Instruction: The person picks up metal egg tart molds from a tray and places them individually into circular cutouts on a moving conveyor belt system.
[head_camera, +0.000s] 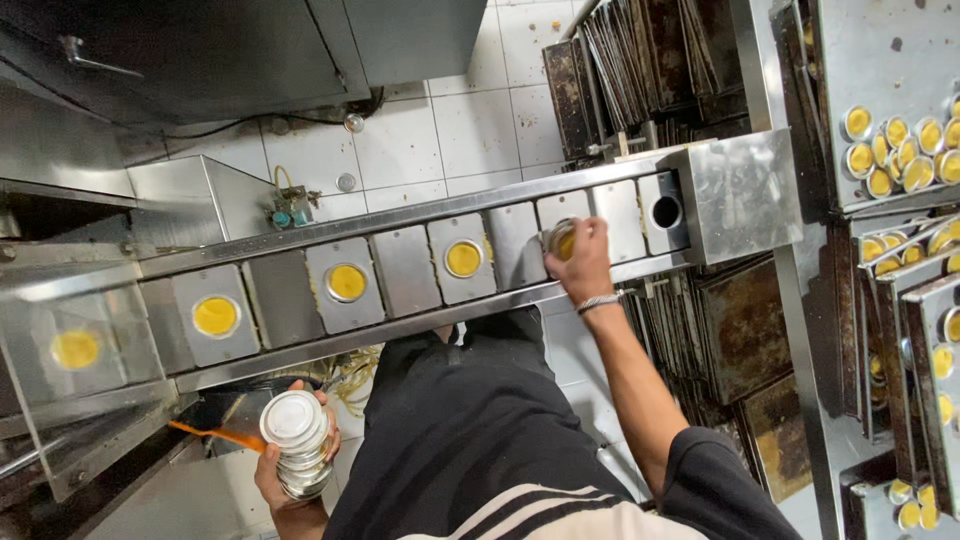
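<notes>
Head view: at the lower left of the frame, the left hand (290, 470) is gripping a stack of tins (297, 443), just beside the conveyor's near rail, with open floor (580, 360) showing past the dark apron. At centre, the right hand (583, 262) is reaching over that rail, fingers closing around a yellow-filled tin (562, 240) sitting on a conveyor plate (563, 215). Three filled plates are lying to its left; one empty hole (666, 211) is waiting to its right. Racked trays (900, 150) are crowding the right edge.
</notes>
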